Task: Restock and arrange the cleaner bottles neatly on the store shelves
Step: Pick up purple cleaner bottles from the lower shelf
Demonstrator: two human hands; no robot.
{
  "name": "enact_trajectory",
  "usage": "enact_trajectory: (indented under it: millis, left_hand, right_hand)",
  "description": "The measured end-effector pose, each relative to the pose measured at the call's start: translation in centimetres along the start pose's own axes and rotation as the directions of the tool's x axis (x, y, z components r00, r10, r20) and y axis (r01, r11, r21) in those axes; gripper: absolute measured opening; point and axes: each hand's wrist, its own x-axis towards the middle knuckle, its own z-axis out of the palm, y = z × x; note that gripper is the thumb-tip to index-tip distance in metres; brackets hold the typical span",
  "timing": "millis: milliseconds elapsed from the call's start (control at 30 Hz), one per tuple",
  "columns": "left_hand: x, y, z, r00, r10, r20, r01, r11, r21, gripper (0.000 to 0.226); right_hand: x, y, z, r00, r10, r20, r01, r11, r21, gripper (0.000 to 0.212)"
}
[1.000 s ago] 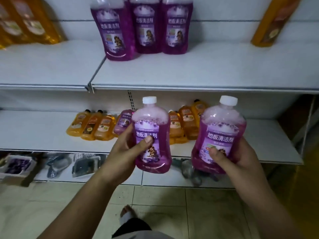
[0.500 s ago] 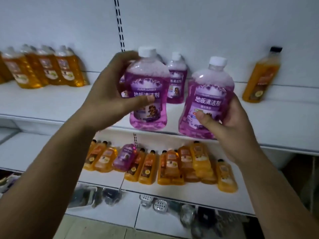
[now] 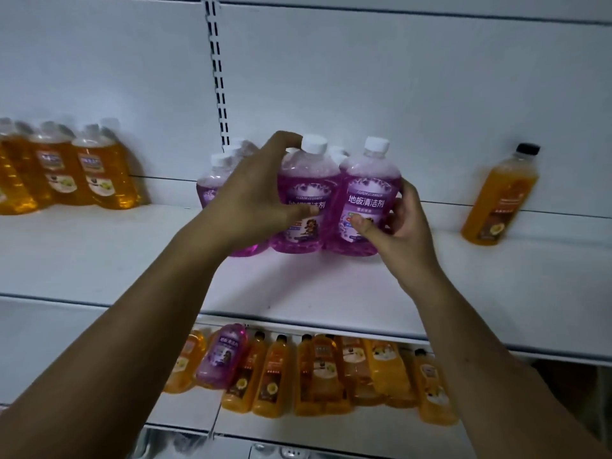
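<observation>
Two purple cleaner bottles with white caps stand side by side on the white upper shelf [image 3: 314, 286]. My left hand [image 3: 255, 197] grips the left purple bottle [image 3: 303, 193] round its side. My right hand [image 3: 394, 223] grips the right purple bottle [image 3: 366, 200], thumb across the label. Both bottles are upright and their bases touch the shelf. More purple bottles [image 3: 215, 183] stand behind and to the left, partly hidden by my left hand.
Several orange bottles [image 3: 96, 173] stand at the shelf's left; one orange bottle [image 3: 500, 197] with a black cap leans at the right. On the lower shelf [image 3: 185, 409] lie several orange bottles [image 3: 331, 376] and one purple bottle [image 3: 223, 356]. A slotted upright [image 3: 217, 71] runs up the back wall.
Both hands carried the purple bottles up from below and forward, and set them on the upper shelf in front of the other purple bottles. The view has tilted upward.
</observation>
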Motion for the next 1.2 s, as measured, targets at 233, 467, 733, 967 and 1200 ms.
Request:
enact_trajectory:
  millis: [233, 467, 733, 967, 1200]
  left_hand:
    - [1.8, -1.3, 0.1, 0.999, 0.034, -0.006, -0.028, 0.908, 0.418, 0.084]
    - [2.5, -2.7, 0.3, 0.998, 0.036, 0.042, -0.054, 0.801, 0.596, 0.091]
    - [1.7, -4.0, -0.3, 1.000, 0.007, -0.017, 0.005, 0.765, 0.644, 0.097]
    - [-1.2, -6.2, -0.8, 0.980, 0.017, -0.197, 0.089, 0.851, 0.517, 0.110]
    - [-4.2, -9.8, -0.3, 0.929, -0.334, -0.159, 0.307, 0.936, -0.175, 0.138]
  right_hand:
    - [0.3, 3.4, 0.5, 0.998, 0.052, 0.019, -0.051, 0.997, -0.061, 0.084]
    - [0.4, 4.4, 0.8, 0.996, 0.083, 0.015, -0.081, 0.990, -0.113, 0.085]
    - [0.3, 4.0, 1.6, 0.994, 0.077, 0.073, -0.065, 0.984, -0.164, 0.093]
    - [-0.1, 3.3, 2.3, 0.997, 0.054, 0.061, -0.034, 0.954, -0.297, 0.100]
    - [-0.6, 3.2, 1.9, 0.989, 0.087, 0.116, -0.049, 0.954, -0.294, 0.107]
